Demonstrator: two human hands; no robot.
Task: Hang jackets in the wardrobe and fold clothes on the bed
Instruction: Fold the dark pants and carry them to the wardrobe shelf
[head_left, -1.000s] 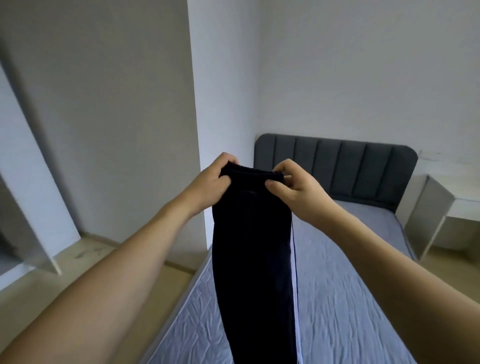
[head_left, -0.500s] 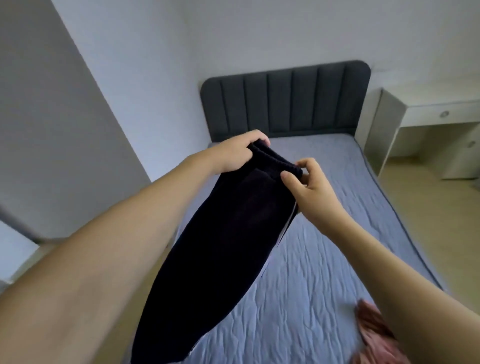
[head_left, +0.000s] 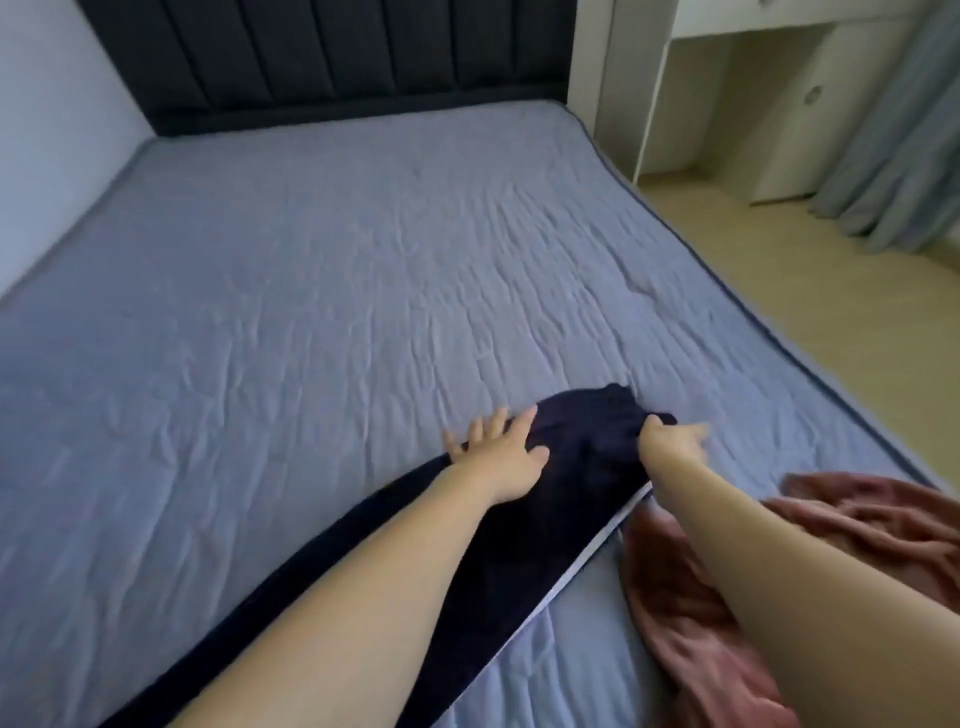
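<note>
Dark navy trousers (head_left: 571, 499) with a white side stripe lie stretched out on the blue-grey bed (head_left: 311, 291), waistband pointing towards the headboard. My left hand (head_left: 501, 452) lies flat on the upper part of the trousers, fingers spread. At the right corner of the waistband, my right hand (head_left: 670, 441) pinches the fabric. A crumpled pink garment (head_left: 691, 613) lies on the bed to the right of the trousers, partly under my right forearm.
A dark padded headboard (head_left: 322, 52) stands at the far end of the bed. A white desk unit (head_left: 691, 78) and a grey curtain (head_left: 898, 145) stand at the right, past a strip of light wooden floor (head_left: 831, 322). A white wall (head_left: 47, 119) borders the left side.
The trousers were held up in the air by both hands; now they lie flat on the bed. My left hand has let go and rests flat on them. The view has tilted down.
</note>
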